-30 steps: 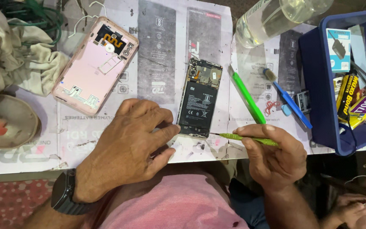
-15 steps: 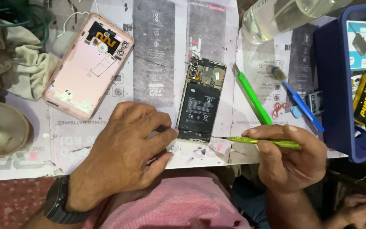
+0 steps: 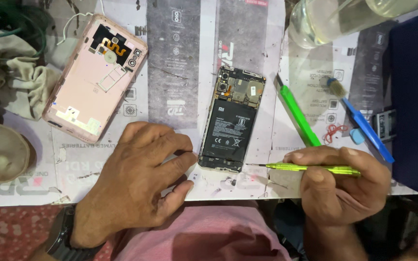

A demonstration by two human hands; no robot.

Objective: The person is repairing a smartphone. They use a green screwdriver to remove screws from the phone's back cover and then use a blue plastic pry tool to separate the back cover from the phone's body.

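The desk (image 3: 180, 58) is lying under a printed paper sheet, and a dark blue plastic bin (image 3: 414, 96) is sitting along its right edge. A pink phone back cover (image 3: 95, 77) is resting inner side up at the upper left, well apart from the work. The left hand (image 3: 136, 181) is spreading flat on the sheet, holding nothing, its fingertips touching the lower left corner of the opened smartphone (image 3: 233, 121), which is lying face down at the desk's middle with battery and circuit board exposed. The right hand (image 3: 337, 186) is closing around a green precision screwdriver (image 3: 310, 168), whose thin tip is pointing left, just beside the phone's lower right corner. A green pry tool (image 3: 297, 116) and a blue-handled brush (image 3: 361, 123) are lying near, to the right. Judging from this, the tip could be slipping off the frame and gouging the battery or board if pressed hard, and the lightly pinned phone could be skidding.
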